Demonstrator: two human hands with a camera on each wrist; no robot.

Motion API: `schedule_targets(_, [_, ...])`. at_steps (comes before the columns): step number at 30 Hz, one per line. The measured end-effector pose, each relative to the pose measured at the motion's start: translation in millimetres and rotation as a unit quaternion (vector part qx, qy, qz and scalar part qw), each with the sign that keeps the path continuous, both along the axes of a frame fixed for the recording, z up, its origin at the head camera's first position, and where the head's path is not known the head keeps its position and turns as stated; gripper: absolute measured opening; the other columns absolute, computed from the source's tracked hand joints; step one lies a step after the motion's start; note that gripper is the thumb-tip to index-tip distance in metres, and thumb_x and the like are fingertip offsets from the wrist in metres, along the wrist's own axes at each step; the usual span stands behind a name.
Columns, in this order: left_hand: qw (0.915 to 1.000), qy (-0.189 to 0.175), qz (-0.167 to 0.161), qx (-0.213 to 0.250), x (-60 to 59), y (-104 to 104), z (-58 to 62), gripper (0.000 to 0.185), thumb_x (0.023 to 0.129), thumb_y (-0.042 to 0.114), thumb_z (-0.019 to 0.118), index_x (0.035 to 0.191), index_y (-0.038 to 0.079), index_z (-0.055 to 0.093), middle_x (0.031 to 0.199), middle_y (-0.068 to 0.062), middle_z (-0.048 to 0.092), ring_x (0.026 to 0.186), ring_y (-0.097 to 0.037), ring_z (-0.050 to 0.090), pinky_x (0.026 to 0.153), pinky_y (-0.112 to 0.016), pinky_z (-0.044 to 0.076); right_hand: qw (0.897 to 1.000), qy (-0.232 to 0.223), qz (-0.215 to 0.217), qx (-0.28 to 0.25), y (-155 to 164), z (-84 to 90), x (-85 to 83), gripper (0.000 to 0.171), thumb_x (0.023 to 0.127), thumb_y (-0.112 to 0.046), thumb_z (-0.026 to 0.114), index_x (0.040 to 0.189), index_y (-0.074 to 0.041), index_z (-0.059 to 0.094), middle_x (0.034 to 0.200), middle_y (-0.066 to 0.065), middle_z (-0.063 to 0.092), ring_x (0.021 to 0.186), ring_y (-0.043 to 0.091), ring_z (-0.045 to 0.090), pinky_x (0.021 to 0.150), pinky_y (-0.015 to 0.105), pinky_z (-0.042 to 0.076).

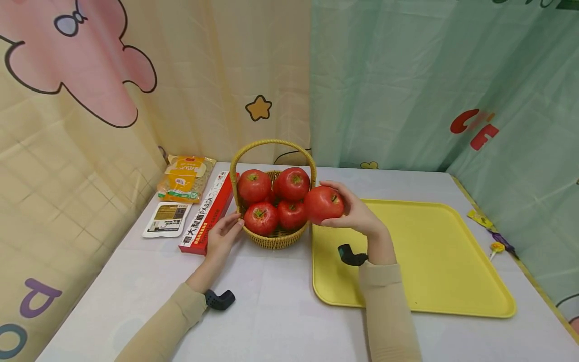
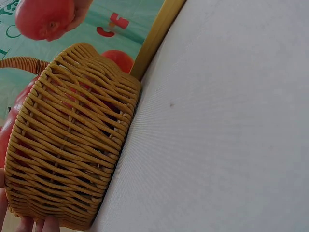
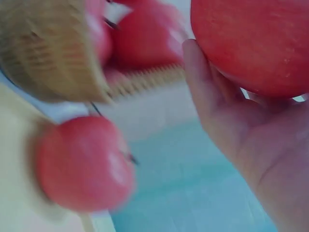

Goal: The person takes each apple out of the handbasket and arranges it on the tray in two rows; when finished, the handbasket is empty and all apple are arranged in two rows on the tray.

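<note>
— Where are we?

— I see the right hand (image 1: 357,213) with its fingers wrapped round a red apple (image 1: 323,203), held just off the rim of the wicker basket (image 1: 277,240), at the near edge of the yellow tray (image 1: 452,281). I'd call this the lift-out step.

— And the left hand (image 1: 222,235)?

— Straight fingers resting against the basket's side, steadying it, I think; the wrist view shows only fingertips. Next calls for carrying the apple over the tray and lowering it gently.
</note>
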State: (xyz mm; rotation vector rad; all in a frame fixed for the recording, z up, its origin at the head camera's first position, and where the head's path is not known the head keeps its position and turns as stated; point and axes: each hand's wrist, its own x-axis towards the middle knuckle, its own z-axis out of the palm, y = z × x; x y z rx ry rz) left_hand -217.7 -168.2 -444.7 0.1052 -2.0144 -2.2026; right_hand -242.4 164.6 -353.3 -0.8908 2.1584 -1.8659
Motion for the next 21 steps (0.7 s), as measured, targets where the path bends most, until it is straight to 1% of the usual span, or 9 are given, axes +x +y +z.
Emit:
schedule_targets(2, [1.0,0.001,0.002,-0.002,0.3,0,-0.4,0.037,0.091,0.011,0.062,0.124,-0.002,0.054,0.135,-0.01,0.049,0.122,-0.019,0.048,0.091,-0.027,0.049,0.999,-0.002,-0.031,-0.009,17,2.9,2.6,0.081,0.075,0.002,0.074,0.142,-0.015,0.033,0.137,0.011,0.037,0.121,0.031,0.039,0.086,0.036,0.053])
schedule_targets(4, [0.9999,0.003,0.007,-0.008,0.9,1,-0.6,0.037,0.091,0.014,0.063,0.124,0.0,0.055,0.134,-0.009,0.05,0.121,-0.019,0.049,0.089,-0.026,0.049,0.996,0.0,-0.086,0.002,33,3.5,4.3,0.081,0.077,-0.001,0.074,0.144,-0.02,0.033,0.138,0.01,0.036,0.121,0.031,0.038,0.086,0.034,0.053])
schedule_targets(5, [0.9999,0.005,0.009,-0.011,1.3,1,-0.4,0.037,0.091,0.015,0.064,0.123,0.0,0.056,0.133,-0.009,0.051,0.12,-0.019,0.049,0.089,-0.026,0.05,0.993,-0.003,-0.117,0.011,41,2.9,4.6,0.081,0.078,-0.003,0.074,0.144,-0.022,0.032,0.139,0.01,0.035,0.122,0.031,0.037,0.086,0.035,0.052])
schedule_targets(8, [0.9997,0.01,0.015,-0.017,2.4,1,-0.7,0.036,0.09,0.016,0.064,0.122,0.001,0.056,0.133,-0.008,0.051,0.12,-0.019,0.05,0.088,-0.025,0.05,0.975,-0.018,-0.217,0.05,58,-2.6,2.5,0.083,0.079,-0.015,0.076,0.146,-0.028,0.028,0.142,0.008,0.032,0.125,0.03,0.033,0.09,0.04,0.048])
schedule_targets(11, [0.9997,0.012,0.015,-0.017,2.8,1,-1.6,0.036,0.09,0.017,0.064,0.122,0.001,0.056,0.133,-0.008,0.051,0.119,-0.018,0.05,0.089,-0.027,0.05,0.955,-0.037,-0.287,0.07,69,-11.9,-2.7,0.088,0.078,-0.022,0.077,0.148,-0.026,0.023,0.144,0.01,0.03,0.127,0.032,0.029,0.095,0.049,0.043])
schedule_targets(13, [0.9997,0.014,0.015,-0.015,2.6,0,-2.5,0.035,0.09,0.017,0.064,0.122,0.002,0.057,0.132,-0.006,0.052,0.118,-0.016,0.051,0.09,-0.028,0.05,0.943,-0.045,-0.321,0.076,73,-19.5,-7.4,0.09,0.078,-0.021,0.077,0.148,-0.021,0.021,0.145,0.013,0.029,0.128,0.033,0.029,0.097,0.052,0.041])
schedule_targets(16, [0.9994,0.029,0.015,-0.012,1.6,0,-3.6,0.034,0.09,0.012,0.064,0.121,0.0,0.057,0.13,-0.008,0.053,0.116,-0.015,0.052,0.089,-0.026,0.05,0.927,-0.049,-0.362,0.088,79,-32.3,-15.2,0.09,0.078,-0.018,0.077,0.147,-0.014,0.02,0.145,0.016,0.029,0.128,0.035,0.029,0.099,0.053,0.04])
schedule_targets(19, [0.999,0.041,0.015,-0.011,0.8,0,-4.1,0.033,0.089,0.008,0.063,0.12,-0.003,0.057,0.129,-0.009,0.053,0.113,-0.013,0.053,0.087,-0.021,0.05,0.91,-0.049,-0.396,0.111,83,-45.6,-23.2,0.089,0.077,-0.014,0.077,0.146,-0.009,0.02,0.144,0.019,0.029,0.128,0.036,0.029,0.101,0.053,0.038])
schedule_targets(21, [0.9989,0.043,0.015,-0.009,0.2,1,-4.0,0.034,0.089,0.007,0.063,0.12,-0.004,0.057,0.13,-0.01,0.052,0.112,-0.011,0.053,0.086,-0.019,0.05,0.902,-0.051,-0.41,0.127,84,-53.1,-27.4,0.089,0.076,-0.014,0.077,0.146,-0.008,0.021,0.144,0.019,0.03,0.128,0.036,0.03,0.102,0.053,0.038])
